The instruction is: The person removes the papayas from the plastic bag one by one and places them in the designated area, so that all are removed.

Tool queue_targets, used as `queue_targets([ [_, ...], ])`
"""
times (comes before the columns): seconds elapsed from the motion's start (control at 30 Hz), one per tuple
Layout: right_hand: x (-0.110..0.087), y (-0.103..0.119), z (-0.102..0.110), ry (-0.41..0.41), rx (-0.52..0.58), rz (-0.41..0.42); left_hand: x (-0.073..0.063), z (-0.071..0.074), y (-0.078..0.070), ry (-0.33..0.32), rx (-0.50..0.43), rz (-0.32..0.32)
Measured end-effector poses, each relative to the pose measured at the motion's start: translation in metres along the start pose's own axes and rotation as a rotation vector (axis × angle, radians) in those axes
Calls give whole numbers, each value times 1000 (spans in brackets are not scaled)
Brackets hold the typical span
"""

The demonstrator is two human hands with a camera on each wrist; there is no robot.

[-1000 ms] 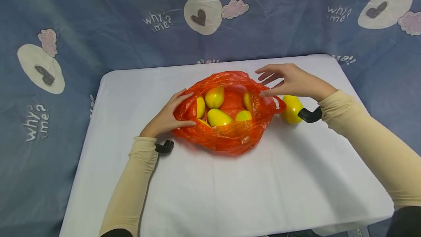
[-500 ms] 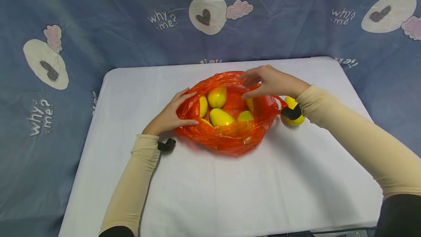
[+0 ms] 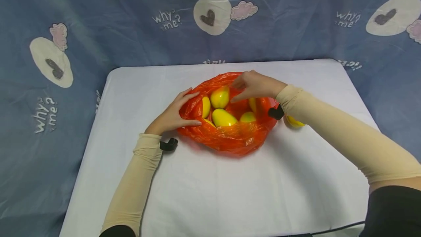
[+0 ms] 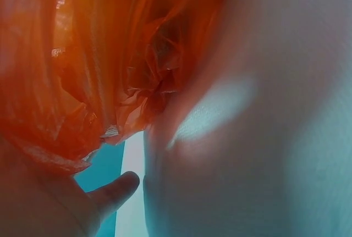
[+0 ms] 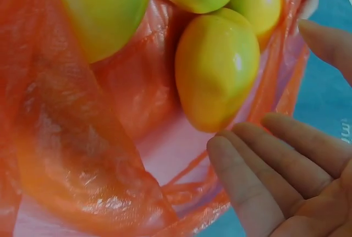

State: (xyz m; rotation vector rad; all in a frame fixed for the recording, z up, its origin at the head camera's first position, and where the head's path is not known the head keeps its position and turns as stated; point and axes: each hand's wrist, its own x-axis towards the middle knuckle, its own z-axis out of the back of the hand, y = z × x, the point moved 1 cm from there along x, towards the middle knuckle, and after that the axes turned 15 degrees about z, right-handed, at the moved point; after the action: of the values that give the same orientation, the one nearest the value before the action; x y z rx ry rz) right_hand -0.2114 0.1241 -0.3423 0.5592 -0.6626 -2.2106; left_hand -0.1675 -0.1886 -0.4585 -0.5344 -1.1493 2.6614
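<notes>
A red plastic bag (image 3: 230, 140) lies with its mouth spread on the white-covered table. Several yellow-green mangoes (image 3: 224, 117) rest inside it. My left hand (image 3: 171, 116) is at the bag's left side, fingers over the rim and thumb along the near edge; in the left wrist view the red plastic (image 4: 93, 72) hides part of that hand. Over the bag's mouth is my right hand (image 3: 256, 85), its fingers stretched and parted. In the right wrist view its fingertips are right at the end of one mango (image 5: 217, 72), with nothing between fingers and thumb.
Another mango (image 3: 294, 121) lies outside the bag on the right, partly behind my right sleeve (image 3: 329, 127). A blue printed cloth (image 3: 131, 28) hangs behind the table (image 3: 210, 193). A dark cable (image 3: 338, 228) runs along the front edge.
My right hand has moved left and down, from beyond the bag's right rim to over its mouth. The left hand has stayed at the bag's left side.
</notes>
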Motion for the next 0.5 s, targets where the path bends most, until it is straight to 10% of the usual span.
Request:
queue_targets([
  [0.5, 26, -3, -18, 52, -65, -153, -3, 1, -4, 8, 3, -8],
])
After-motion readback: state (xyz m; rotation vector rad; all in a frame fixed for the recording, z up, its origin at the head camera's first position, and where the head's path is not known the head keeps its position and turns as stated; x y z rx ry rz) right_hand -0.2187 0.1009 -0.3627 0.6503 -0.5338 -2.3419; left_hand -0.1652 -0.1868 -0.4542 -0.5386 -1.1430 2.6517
